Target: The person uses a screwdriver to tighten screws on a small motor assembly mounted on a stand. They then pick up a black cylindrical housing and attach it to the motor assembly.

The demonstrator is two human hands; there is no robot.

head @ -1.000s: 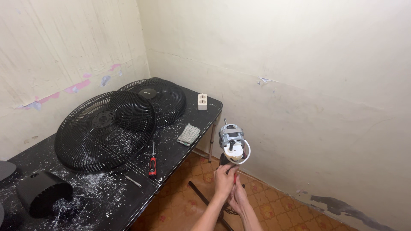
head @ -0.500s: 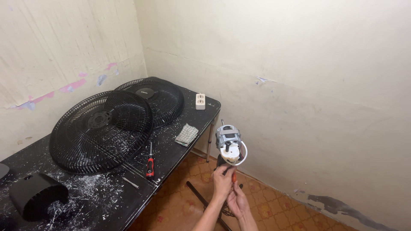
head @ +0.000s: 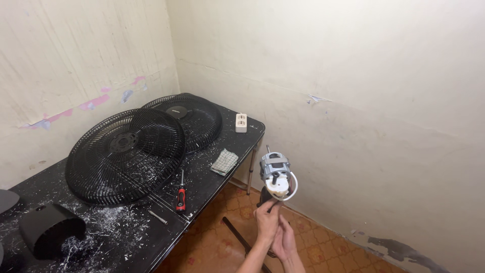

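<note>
While both hands worked at the fan stand, the items in view ran as follows, largest first. Black counter [head: 217, 177]: set into the corner of cream walls, its top spattered with white flecks. Front fan grille [head: 125, 154], black wire: tilted, leaning up off the counter. Second fan grille [head: 189, 117], black wire: behind the first, partly overlapped by it, nearer the corner. Black cylindrical housing [head: 50, 236]: lying on its side at the near left end of the counter. Fan motor [head: 276, 173], grey metal with a white rear part and a white loop about it: off the counter, out over the tiled floor, atop a dark stand pole, just beside the counter's right edge. Left hand [head: 267, 222]: fingers curled around the pole just under the motor. Right hand [head: 284, 241]: directly below the left, touching it, fingers apparently wrapped on the same pole (the exact grip could not be told). Checked cloth [head: 224, 162]: folded, near the counter's right edge. Screwdriver [head: 180, 196], red and black handle: flat near the front edge. White socket block [head: 241, 123]: at the far end. Bolt [head: 158, 217]: just left of the screwdriver.
</note>
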